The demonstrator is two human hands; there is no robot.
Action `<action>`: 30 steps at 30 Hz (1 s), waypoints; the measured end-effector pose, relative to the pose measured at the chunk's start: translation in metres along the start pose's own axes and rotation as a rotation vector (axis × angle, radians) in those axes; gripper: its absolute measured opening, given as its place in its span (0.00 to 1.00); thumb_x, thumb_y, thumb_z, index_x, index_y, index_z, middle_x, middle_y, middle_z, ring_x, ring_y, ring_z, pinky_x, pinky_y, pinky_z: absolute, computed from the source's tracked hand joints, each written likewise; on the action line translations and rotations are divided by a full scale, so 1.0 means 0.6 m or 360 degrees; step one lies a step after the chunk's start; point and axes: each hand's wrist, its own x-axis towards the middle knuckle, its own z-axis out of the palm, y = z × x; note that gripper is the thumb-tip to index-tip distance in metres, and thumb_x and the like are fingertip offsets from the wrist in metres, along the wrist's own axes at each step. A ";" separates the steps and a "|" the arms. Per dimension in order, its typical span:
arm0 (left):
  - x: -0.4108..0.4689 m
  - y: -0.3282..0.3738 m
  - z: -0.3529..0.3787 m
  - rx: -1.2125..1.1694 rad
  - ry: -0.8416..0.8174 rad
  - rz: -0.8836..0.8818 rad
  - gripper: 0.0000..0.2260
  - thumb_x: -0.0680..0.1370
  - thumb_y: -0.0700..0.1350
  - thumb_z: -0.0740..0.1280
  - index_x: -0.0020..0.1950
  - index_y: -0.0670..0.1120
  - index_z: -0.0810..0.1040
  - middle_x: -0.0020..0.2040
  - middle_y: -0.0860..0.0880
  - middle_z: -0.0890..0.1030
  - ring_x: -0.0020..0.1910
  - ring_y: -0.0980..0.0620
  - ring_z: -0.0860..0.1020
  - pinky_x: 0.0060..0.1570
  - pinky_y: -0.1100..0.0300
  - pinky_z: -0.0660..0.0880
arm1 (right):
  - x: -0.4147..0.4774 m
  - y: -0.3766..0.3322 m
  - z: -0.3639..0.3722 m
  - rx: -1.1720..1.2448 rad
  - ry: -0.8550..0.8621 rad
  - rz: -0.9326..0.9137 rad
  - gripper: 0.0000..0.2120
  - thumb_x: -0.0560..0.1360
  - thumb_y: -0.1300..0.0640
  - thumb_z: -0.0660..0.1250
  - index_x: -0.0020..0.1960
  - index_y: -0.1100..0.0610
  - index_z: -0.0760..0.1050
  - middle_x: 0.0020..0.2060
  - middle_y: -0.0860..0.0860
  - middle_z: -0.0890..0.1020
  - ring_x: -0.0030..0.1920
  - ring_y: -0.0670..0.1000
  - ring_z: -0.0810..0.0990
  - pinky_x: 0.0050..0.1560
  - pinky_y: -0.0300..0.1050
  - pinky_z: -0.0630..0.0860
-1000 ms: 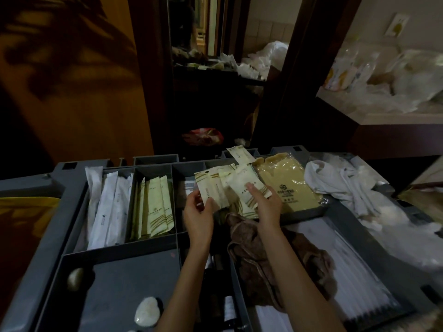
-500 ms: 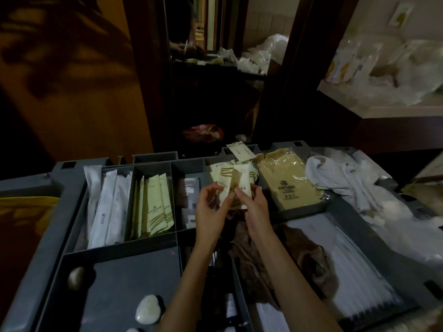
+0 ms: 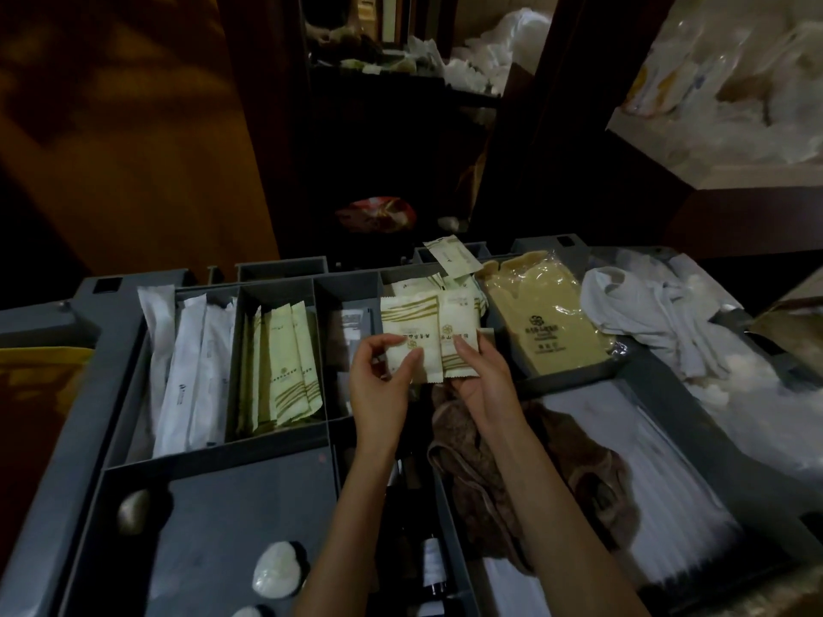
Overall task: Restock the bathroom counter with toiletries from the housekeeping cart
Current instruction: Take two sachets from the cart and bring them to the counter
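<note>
- The left hand (image 3: pixel 382 378) pinches the lower edge of 1 cream sachet between thumb and forefinger, the other fingers curled loosely beneath it.
- The right hand (image 3: pixel 483 376) grips a 2nd sachet, thumb on its printed face and fingers behind it.
- The 2 held sachets (image 3: pixel 412 334) stand upright side by side, their inner edges overlapping; whether more are tucked behind them I cannot tell.
- They are held over the middle of the grey cart tray (image 3: pixel 124 349), above the dividers of its back row of compartments.
- Behind them, a few more loose sachets (image 3: pixel 416 287) lie in a back compartment, and 1 single sachet (image 3: pixel 452 256) rests tilted on the far rim.
- Leftmost compartment: about 4 long white packets (image 3: pixel 187 367) lying lengthwise.
- Next compartment: about 5 long cream packets (image 3: pixel 289 362) leaning on edge.
- To the right, 1 large yellow pack (image 3: pixel 547 322) lies flat, just beside the right hand.
- A white cloth (image 3: pixel 641 318) is heaped past the yellow pack.
- A brown cloth (image 3: pixel 481 465) is crumpled under the right forearm.
- Near-left compartment: 3 white soaps (image 3: pixel 276 570), well apart, with bare grey floor showing between them.
- 1 dark bottle (image 3: pixel 434 567) stands in the narrow slot between the forearms.
</note>
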 end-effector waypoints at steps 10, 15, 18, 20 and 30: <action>-0.005 0.009 0.000 -0.0062 0.0063 -0.0115 0.20 0.73 0.40 0.74 0.61 0.49 0.71 0.52 0.50 0.80 0.49 0.58 0.80 0.45 0.63 0.80 | -0.002 -0.006 -0.004 0.0088 -0.0002 0.0060 0.19 0.74 0.61 0.64 0.65 0.61 0.73 0.59 0.61 0.80 0.57 0.57 0.81 0.53 0.48 0.81; -0.013 0.027 0.009 -0.0141 -0.0144 -0.0028 0.10 0.76 0.37 0.69 0.57 0.42 0.77 0.52 0.48 0.83 0.50 0.55 0.81 0.46 0.64 0.79 | -0.020 -0.027 -0.004 0.0051 0.0040 0.0012 0.17 0.76 0.64 0.64 0.64 0.60 0.74 0.58 0.60 0.81 0.56 0.57 0.82 0.51 0.49 0.81; -0.031 0.042 0.028 -0.0172 -0.0368 0.0004 0.12 0.78 0.40 0.68 0.60 0.41 0.77 0.55 0.46 0.82 0.54 0.52 0.81 0.50 0.60 0.79 | -0.048 -0.057 -0.018 0.0083 0.0065 -0.0067 0.19 0.72 0.62 0.66 0.63 0.61 0.75 0.58 0.60 0.81 0.58 0.59 0.81 0.56 0.53 0.79; -0.053 0.063 0.048 -0.0222 -0.0513 -0.0016 0.11 0.77 0.40 0.68 0.60 0.45 0.78 0.55 0.49 0.83 0.55 0.51 0.81 0.52 0.57 0.79 | -0.076 -0.082 -0.037 0.0105 0.0091 -0.0148 0.18 0.73 0.63 0.65 0.62 0.62 0.75 0.58 0.60 0.82 0.58 0.59 0.81 0.55 0.53 0.80; -0.249 0.128 0.187 -0.0279 -0.1599 -0.0271 0.15 0.77 0.35 0.67 0.61 0.48 0.79 0.56 0.45 0.83 0.55 0.47 0.82 0.53 0.52 0.79 | -0.344 -0.194 -0.223 0.0024 0.0678 -0.0561 0.10 0.78 0.66 0.60 0.52 0.60 0.80 0.44 0.55 0.86 0.45 0.53 0.85 0.47 0.47 0.82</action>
